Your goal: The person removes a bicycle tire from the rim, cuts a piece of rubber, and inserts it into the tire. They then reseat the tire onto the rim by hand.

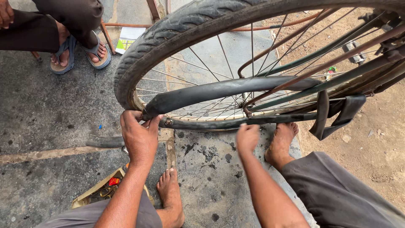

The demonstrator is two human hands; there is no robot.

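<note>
1. Where the bicycle wheel [253, 63] stands on the concrete floor [50, 114], its black inner tube [219, 90] hangs out of the tyre [168, 33].
2. Left hand [139, 137]: fingers closed on the tube's end at the rim [198, 119].
3. Right hand [247, 137]: curled on the tube's lower run; grip partly blurred.
4. Small tin box [99, 192] lies beside the left knee.
5. Another person's sandalled feet [80, 52] rest at upper left.

A single camera, worn on the person's head, looks steeply down and forward from close above the work. The left hand [139, 137] and right hand [247, 137] sit near the middle of the view, the bicycle wheel [168, 31] arches across the far half, and the concrete floor [50, 109] fills the near left.
</note>
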